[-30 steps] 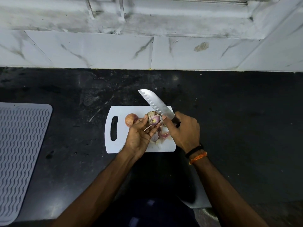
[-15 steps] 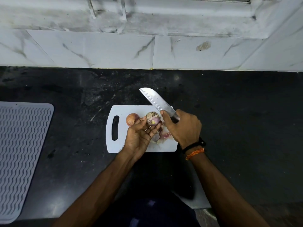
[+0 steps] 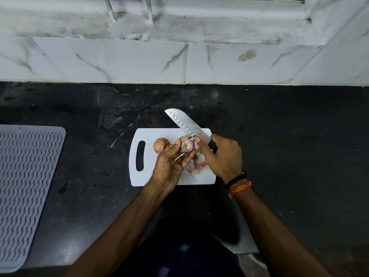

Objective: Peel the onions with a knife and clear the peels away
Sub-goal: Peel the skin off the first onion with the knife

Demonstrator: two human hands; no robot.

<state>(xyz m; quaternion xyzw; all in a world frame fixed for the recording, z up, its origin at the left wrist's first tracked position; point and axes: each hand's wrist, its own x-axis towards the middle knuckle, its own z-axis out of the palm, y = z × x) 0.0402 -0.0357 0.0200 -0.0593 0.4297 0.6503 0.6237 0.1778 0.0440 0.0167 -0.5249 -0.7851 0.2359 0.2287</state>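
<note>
My left hand (image 3: 169,166) holds a partly peeled purple onion (image 3: 186,144) in its fingertips above the white cutting board (image 3: 147,176). My right hand (image 3: 221,156) grips the dark handle of a wide-bladed knife (image 3: 185,122), and its thumb presses against the onion beside the blade's heel. The blade points up and to the left, past the board's far edge. An unpeeled brown onion (image 3: 160,144) lies on the board just left of my left hand. Pinkish peels (image 3: 196,165) lie on the board between my hands.
The board sits on a dark stone counter (image 3: 289,136) backed by a white marble-tiled wall (image 3: 119,60). A grey ribbed mat (image 3: 26,186) covers the counter's left side. A thin scrap (image 3: 116,139) lies on the counter left of the board.
The knife blade has slid down against the onion's top and my right thumb has closed onto it. My left hand has turned the onion slightly.
</note>
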